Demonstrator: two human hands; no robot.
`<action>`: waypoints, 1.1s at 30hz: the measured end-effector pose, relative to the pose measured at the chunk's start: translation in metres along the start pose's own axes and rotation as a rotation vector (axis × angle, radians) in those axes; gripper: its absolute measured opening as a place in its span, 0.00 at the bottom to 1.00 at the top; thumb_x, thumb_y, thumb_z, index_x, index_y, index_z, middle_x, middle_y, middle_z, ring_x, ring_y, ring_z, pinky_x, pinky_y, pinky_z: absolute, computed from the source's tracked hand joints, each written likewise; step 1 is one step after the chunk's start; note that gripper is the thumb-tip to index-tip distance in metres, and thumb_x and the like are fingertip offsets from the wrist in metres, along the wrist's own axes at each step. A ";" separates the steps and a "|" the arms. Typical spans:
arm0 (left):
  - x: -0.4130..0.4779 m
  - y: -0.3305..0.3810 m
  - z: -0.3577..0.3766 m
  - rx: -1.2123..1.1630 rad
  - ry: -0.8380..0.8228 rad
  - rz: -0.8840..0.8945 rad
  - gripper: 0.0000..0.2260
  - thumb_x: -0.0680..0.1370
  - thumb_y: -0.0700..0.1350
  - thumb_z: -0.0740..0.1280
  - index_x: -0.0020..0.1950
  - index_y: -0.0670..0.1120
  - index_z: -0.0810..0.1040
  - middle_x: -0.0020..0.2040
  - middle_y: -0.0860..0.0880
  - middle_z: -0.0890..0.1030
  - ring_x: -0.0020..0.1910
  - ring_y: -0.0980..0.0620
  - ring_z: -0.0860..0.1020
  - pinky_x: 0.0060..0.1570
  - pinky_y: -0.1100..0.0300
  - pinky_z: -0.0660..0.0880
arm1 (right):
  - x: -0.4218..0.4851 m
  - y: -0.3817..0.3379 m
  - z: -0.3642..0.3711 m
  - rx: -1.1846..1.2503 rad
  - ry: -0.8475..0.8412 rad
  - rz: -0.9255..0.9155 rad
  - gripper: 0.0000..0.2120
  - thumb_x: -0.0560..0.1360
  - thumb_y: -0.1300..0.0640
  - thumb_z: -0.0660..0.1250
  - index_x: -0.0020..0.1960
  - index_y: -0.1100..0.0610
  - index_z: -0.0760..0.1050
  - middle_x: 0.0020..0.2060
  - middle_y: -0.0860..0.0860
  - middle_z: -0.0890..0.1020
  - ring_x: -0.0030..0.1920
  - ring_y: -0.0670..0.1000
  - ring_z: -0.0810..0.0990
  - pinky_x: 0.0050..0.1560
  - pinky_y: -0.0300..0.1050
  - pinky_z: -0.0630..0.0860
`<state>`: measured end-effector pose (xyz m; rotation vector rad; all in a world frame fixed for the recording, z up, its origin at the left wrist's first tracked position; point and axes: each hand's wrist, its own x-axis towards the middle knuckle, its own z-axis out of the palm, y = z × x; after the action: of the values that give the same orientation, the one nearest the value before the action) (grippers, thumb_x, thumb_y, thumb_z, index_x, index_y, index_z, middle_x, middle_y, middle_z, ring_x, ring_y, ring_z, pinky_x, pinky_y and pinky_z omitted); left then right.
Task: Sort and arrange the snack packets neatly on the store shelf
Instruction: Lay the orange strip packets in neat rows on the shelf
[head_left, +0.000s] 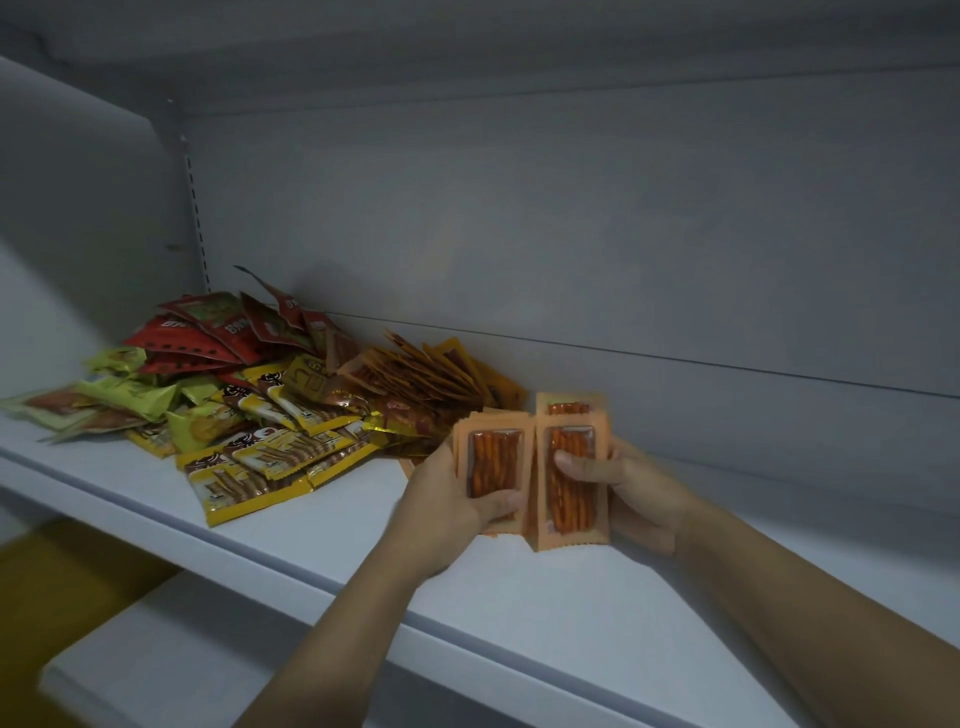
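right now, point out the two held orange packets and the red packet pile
left orange packet (493, 457): head view, on its clear window
right orange packet (571, 512): head view, lower clear window
red packet pile (182, 345): head view, a red wrapper's face

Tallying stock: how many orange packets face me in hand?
2: left packet in the left hand, right packet in the right hand. More are stacked behind each, mostly hidden.

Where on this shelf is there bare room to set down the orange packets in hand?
Bare shelf runs right of the right hand to the back wall, plus a front strip before the mixed pile. The left end is crowded.
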<state>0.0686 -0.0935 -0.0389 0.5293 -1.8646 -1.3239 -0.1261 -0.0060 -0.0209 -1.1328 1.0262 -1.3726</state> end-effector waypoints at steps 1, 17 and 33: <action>0.000 0.000 0.000 -0.003 0.018 -0.011 0.22 0.72 0.39 0.77 0.61 0.54 0.76 0.52 0.55 0.84 0.54 0.53 0.82 0.54 0.49 0.81 | 0.001 0.000 0.000 0.000 0.064 -0.004 0.19 0.72 0.57 0.76 0.62 0.59 0.79 0.59 0.63 0.81 0.56 0.63 0.83 0.48 0.55 0.81; 0.008 -0.010 -0.006 -0.024 0.240 -0.061 0.19 0.75 0.40 0.74 0.63 0.53 0.77 0.53 0.53 0.85 0.54 0.50 0.83 0.55 0.46 0.80 | 0.014 0.002 -0.008 -0.243 0.638 -0.175 0.07 0.71 0.64 0.75 0.48 0.56 0.81 0.38 0.53 0.86 0.37 0.56 0.86 0.33 0.51 0.80; 0.011 -0.011 -0.009 -0.158 0.429 -0.092 0.15 0.80 0.42 0.68 0.65 0.49 0.73 0.57 0.47 0.83 0.56 0.46 0.81 0.57 0.40 0.78 | 0.005 -0.011 0.010 0.131 0.417 -0.200 0.17 0.72 0.60 0.72 0.60 0.59 0.78 0.51 0.60 0.84 0.48 0.59 0.85 0.44 0.57 0.81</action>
<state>0.0677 -0.1110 -0.0440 0.7562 -1.3882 -1.2845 -0.1180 -0.0095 -0.0078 -0.8884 1.1144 -1.8616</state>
